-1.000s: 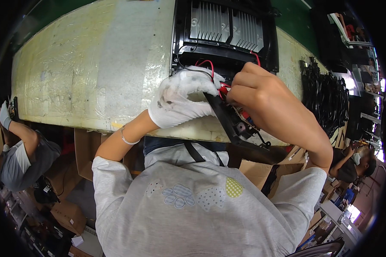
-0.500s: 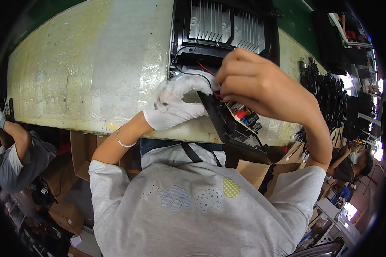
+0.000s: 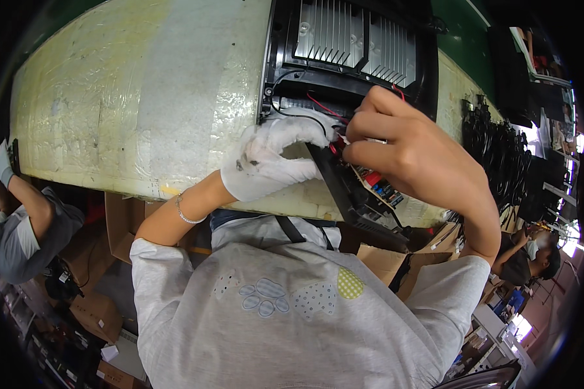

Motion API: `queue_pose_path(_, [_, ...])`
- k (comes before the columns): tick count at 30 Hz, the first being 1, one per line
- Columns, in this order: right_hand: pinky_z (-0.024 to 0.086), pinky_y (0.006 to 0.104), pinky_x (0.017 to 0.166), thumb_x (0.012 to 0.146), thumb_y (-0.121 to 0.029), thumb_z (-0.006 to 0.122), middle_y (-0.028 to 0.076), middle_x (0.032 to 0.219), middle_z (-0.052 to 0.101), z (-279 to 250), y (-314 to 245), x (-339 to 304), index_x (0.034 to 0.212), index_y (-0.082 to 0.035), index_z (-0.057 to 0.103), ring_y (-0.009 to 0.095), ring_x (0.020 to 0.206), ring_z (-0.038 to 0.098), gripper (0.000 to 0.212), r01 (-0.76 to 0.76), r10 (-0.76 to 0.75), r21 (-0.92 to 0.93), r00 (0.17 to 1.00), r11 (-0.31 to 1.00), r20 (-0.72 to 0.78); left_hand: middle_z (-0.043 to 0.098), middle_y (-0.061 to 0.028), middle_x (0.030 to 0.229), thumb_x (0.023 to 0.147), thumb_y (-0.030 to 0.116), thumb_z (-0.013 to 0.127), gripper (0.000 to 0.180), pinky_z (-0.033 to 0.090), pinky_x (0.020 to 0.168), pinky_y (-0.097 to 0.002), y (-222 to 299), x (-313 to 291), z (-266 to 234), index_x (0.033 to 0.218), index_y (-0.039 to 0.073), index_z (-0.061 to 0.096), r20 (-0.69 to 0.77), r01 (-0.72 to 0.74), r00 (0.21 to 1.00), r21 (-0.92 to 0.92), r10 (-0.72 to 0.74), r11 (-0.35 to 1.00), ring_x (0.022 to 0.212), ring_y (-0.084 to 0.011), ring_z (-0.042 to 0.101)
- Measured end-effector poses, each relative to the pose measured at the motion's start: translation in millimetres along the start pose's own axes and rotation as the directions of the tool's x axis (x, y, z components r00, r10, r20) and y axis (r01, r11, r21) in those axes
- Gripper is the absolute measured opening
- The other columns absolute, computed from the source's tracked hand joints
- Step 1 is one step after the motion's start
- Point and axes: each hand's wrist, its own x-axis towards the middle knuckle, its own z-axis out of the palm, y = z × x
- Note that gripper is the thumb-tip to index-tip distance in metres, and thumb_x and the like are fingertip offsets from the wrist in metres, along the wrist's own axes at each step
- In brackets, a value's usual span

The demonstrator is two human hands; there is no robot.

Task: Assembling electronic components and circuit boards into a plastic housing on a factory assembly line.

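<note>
My left hand (image 3: 266, 155), in a stained white glove, grips the edge of a tilted black plastic panel (image 3: 334, 181). A circuit board (image 3: 381, 189) with red, black and blue parts is fixed to that panel. My bare right hand (image 3: 412, 146) is closed over the board's upper end, fingers pinched at the red wires (image 3: 334, 146); exactly what sits between the fingertips is hidden. Just beyond stands a black housing (image 3: 276, 65) with silver finned heat sinks (image 3: 328, 35). Thin red and black wires (image 3: 285, 113) run from it toward both hands.
A pale, film-covered workbench (image 3: 143, 97) stretches left. Bundles of black cables (image 3: 493, 142) lie at its right end. Open cardboard boxes (image 3: 379, 259) stand below the near edge. One co-worker (image 3: 32, 227) is at far left, another (image 3: 529, 256) at far right.
The housing and panel appear slightly farther right. My right hand has shifted a little right and down, its fingers still pinched at the wires. My left hand keeps its hold on the panel.
</note>
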Motion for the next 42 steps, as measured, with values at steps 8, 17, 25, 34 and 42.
queue_pose_path(8, [0.048, 0.0344, 0.066, 0.065, 0.000, 0.067, 0.006, 0.093, 0.055, 4, -7, 24, 0.099, -0.008, 0.067, 0.025, 0.083, 0.055, 0.035, -0.047, 0.019, -0.324, 0.996, 0.945, -0.087, 0.067, -0.0087, 0.105, 0.075, 0.013, 0.077, 0.027, 0.052, 0.085, -0.0327, 6, -2, -3, 0.098, 0.005, 0.065, 0.145, 0.328, 0.942, -0.207, -0.302, 0.922, 0.098, -0.0224, 0.065])
queue_pose_path(17, [0.051, 0.0334, 0.078, 0.077, -0.009, 0.063, 0.010, 0.119, 0.057, 19, 5, 25, 0.100, -0.010, 0.065, 0.026, 0.094, 0.058, 0.023, 0.067, -0.126, -0.422, 0.985, 0.904, -0.114, 0.067, -0.0100, 0.103, 0.079, 0.018, 0.072, 0.030, 0.051, 0.086, -0.0334, 31, 4, -7, 0.105, 0.004, 0.065, 0.172, 0.419, 0.890, 0.064, -0.423, 0.906, 0.098, -0.0229, 0.065])
queue_pose_path(25, [0.051, 0.0325, 0.076, 0.077, -0.012, 0.065, 0.010, 0.122, 0.057, 6, -5, 24, 0.094, -0.007, 0.062, 0.026, 0.096, 0.058, 0.019, 0.132, -0.170, -0.416, 0.984, 0.900, -0.056, 0.066, -0.0108, 0.109, 0.081, 0.016, 0.069, 0.028, 0.050, 0.089, -0.0332, 22, -1, -8, 0.106, 0.004, 0.065, 0.171, 0.310, 0.933, 0.060, -0.316, 0.949, 0.102, -0.0248, 0.063])
queue_pose_path(34, [0.051, 0.0331, 0.073, 0.074, -0.011, 0.066, 0.009, 0.127, 0.056, 2, -3, 18, 0.090, -0.009, 0.060, 0.025, 0.093, 0.058, 0.017, 0.141, -0.190, -0.553, 0.981, 0.821, -0.032, 0.065, -0.0114, 0.108, 0.076, 0.012, 0.069, 0.029, 0.050, 0.091, -0.0363, 13, -8, -5, 0.103, 0.005, 0.064, 0.088, 0.175, 0.979, 0.067, -0.181, 0.982, 0.103, -0.0284, 0.061])
queue_pose_path(42, [0.051, 0.0342, 0.077, 0.076, -0.009, 0.064, 0.010, 0.127, 0.056, 16, 7, 25, 0.097, -0.013, 0.061, 0.027, 0.095, 0.059, 0.022, 0.092, -0.155, -0.538, 0.985, 0.838, -0.074, 0.067, -0.0123, 0.106, 0.078, 0.014, 0.067, 0.032, 0.050, 0.090, -0.0386, 5, -7, -9, 0.109, 0.006, 0.063, 0.216, 0.139, 0.962, 0.149, -0.169, 0.979, 0.102, -0.0308, 0.062])
